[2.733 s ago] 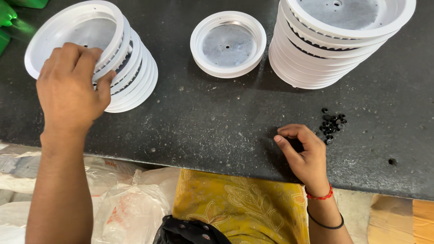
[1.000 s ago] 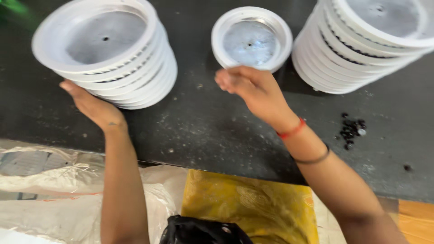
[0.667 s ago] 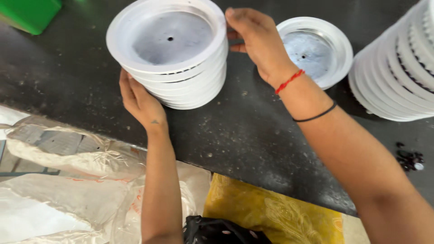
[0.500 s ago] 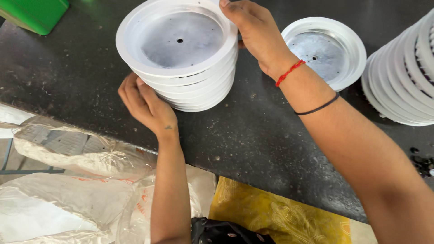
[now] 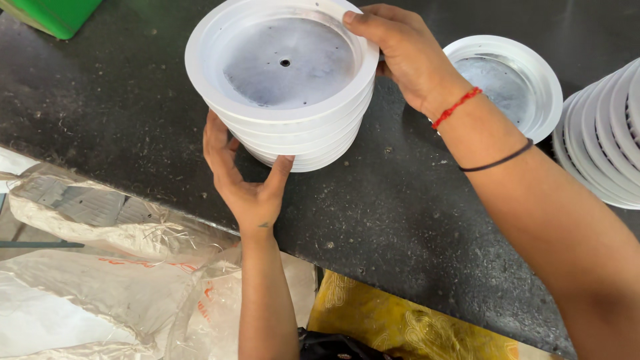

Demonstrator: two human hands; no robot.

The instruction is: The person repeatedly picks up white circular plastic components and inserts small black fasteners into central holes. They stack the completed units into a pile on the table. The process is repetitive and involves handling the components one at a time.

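Hands on both sides hold the stack of white round lids [image 5: 293, 127], which sits on the dark speckled table [image 5: 133, 133] toward the far left. Your left hand [image 5: 243, 180] cups the near side of the stack, fingers [image 5: 215, 137] spread and wrapped around its lower edge, thumb pressing from the right. Your right hand [image 5: 403, 57] reaches over from the right, its fingers curled over the top lid's far right rim and gripping it. A red thread band [image 5: 456, 107] and a thin black band [image 5: 497, 159] circle that wrist. Just right of the stack lies a single white lid [image 5: 533, 73], face up. Farther right, a second stack of lids [image 5: 603, 147] leans at the edge of view. A green container [image 5: 57, 13] stands at the far left corner. Clear plastic bags [image 5: 100, 267] and a yellow cloth [image 5: 413, 327] lie below the table's near edge.
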